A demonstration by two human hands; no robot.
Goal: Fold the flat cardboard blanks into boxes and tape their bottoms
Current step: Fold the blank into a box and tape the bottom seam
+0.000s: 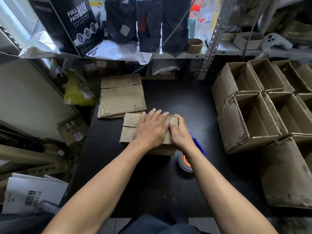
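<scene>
A small cardboard box (130, 125) stands bottom-up in the middle of the black table (185, 105), its flaps folded shut. My left hand (152, 129) lies flat on the flaps with fingers straight, pressing them down. My right hand (179, 132) rests on the box's right end, fingers bent over the top right edge. A stack of flat cardboard blanks (121, 97) lies just behind the box on the left. A tape roll with an orange core in a blue-handled dispenser (185, 162) sits on the table under my right forearm.
Several folded open boxes (249, 105) are stacked at the table's right side. A metal shelf behind holds black bags (148, 22), a "Full Face Mask" carton (76, 22) and an empty tape core (194, 45). Cartons and white bags crowd the floor at left.
</scene>
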